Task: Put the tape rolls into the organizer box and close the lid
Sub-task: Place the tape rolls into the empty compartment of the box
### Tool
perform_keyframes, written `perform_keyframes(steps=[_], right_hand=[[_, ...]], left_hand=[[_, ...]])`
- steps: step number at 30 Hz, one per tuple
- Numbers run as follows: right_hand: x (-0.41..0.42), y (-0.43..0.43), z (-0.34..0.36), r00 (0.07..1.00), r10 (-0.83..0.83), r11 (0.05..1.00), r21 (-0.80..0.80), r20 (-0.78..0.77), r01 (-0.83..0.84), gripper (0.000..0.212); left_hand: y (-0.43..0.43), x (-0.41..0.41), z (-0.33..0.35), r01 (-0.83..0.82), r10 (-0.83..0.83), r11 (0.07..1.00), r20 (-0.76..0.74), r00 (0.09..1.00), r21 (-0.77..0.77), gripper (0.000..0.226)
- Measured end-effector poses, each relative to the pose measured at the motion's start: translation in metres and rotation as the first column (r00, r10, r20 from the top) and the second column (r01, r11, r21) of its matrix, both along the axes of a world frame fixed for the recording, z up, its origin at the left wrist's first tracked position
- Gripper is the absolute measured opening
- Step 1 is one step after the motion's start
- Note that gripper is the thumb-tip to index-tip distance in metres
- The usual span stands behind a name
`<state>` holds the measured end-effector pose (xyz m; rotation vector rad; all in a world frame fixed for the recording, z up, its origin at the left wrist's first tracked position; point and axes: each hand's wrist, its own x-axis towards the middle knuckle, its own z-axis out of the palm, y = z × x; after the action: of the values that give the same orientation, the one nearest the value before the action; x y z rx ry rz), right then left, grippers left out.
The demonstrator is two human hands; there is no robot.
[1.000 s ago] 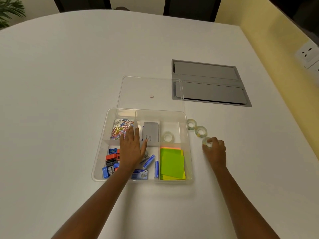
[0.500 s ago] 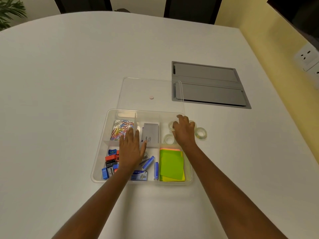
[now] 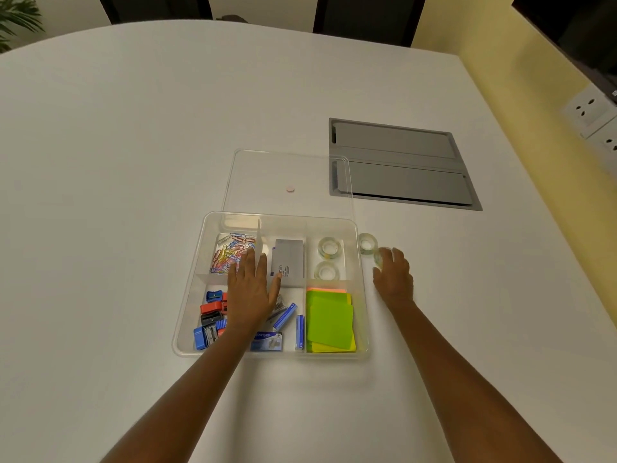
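Observation:
The clear organizer box (image 3: 187,305) lies open on the white table, its clear lid (image 3: 287,168) flat behind it. Two clear tape rolls lie in the back right compartment, one (image 3: 330,246) behind the other (image 3: 326,271). Outside the box's right wall a third tape roll (image 3: 367,242) rests on the table. My right hand (image 3: 393,279) is just right of the box with its fingers curled around a fourth tape roll (image 3: 380,257). My left hand (image 3: 252,289) lies flat, fingers spread, on the middle of the box's dividers.
The box also holds coloured paper clips (image 3: 230,250), a grey staple box (image 3: 287,262), blue and red sharpeners (image 3: 210,315) and green sticky notes (image 3: 329,320). A grey cable hatch (image 3: 400,165) is set into the table behind right. A yellow wall with sockets (image 3: 589,111) runs along the right.
My right hand carried a tape roll into the back right compartment, left it there, and moved back out to the right, where it now closes on another roll. My left hand stayed put.

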<state>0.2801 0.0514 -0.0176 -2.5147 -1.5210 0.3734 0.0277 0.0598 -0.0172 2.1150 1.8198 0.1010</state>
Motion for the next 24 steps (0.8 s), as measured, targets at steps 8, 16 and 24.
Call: perform_keyframes(steps=[8, 16, 24], right_hand=[[0.0, -0.009, 0.003, 0.968, -0.13, 0.987, 0.069, -0.215, 0.147, 0.027], [-0.053, -0.01, 0.035, 0.952, 0.226, 0.921, 0.364, -0.206, -0.14, 0.019], [-0.081, 0.002, 0.027, 0.935, 0.318, 0.948, 0.057, -0.158, -0.313, 0.028]], left_hand=[[-0.001, 0.0, 0.003, -0.01, 0.01, 1.0, 0.034, 0.999, -0.008, 0.068], [0.0, 0.0, 0.002, 0.002, -0.002, 1.0, 0.026, 1.0, 0.002, 0.069], [0.0, -0.001, 0.0, -0.001, 0.001, 1.0, 0.033, 0.999, 0.006, 0.066]])
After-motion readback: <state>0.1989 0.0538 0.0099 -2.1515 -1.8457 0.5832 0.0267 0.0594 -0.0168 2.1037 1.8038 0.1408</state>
